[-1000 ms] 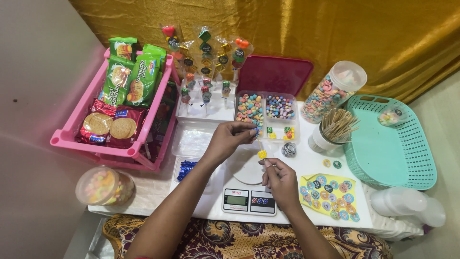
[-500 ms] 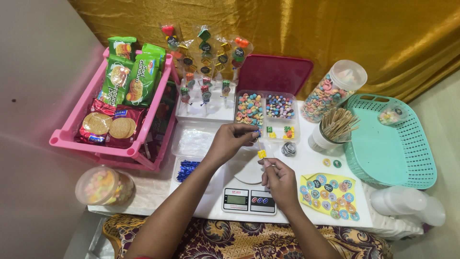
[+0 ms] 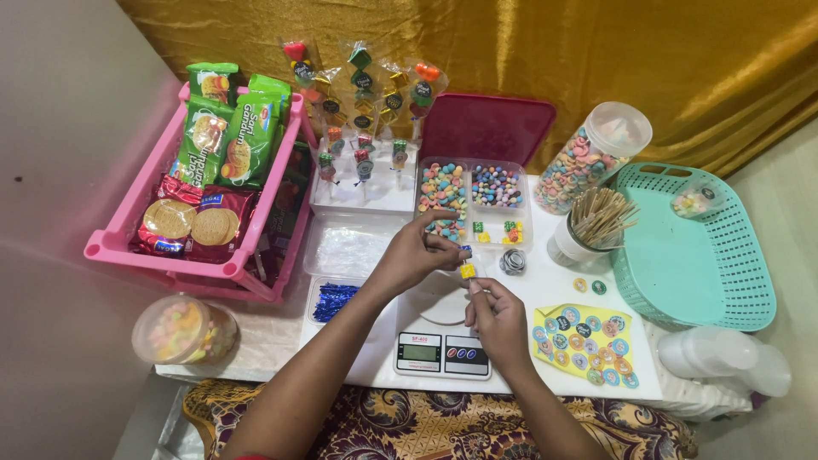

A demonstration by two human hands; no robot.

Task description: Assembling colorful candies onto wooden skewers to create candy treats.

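the left hand (image 3: 416, 255) and the right hand (image 3: 497, 319) meet over the white kitchen scale (image 3: 439, 328), and between them sits a small yellow candy cube (image 3: 467, 271) — the left fingers are narrowed to a pinch at its top, the right fingers are narrowed on what looks like a thin stick just beneath it, though the stick is too fine to see surely. the cube looks light, soft and a little sticky, so it is likely to dent or slide if squeezed hard; its flat sides seem the best place to hold it, with only a gentle grip. open room is scarce — the divided candy tray (image 3: 473, 200) lies just ahead, the cup of wooden sticks (image 3: 588, 230) to the right, the sticker sheet (image 3: 584, 336) beside the right wrist, and the tabletop (image 3: 281, 336) edge runs close below the scale.
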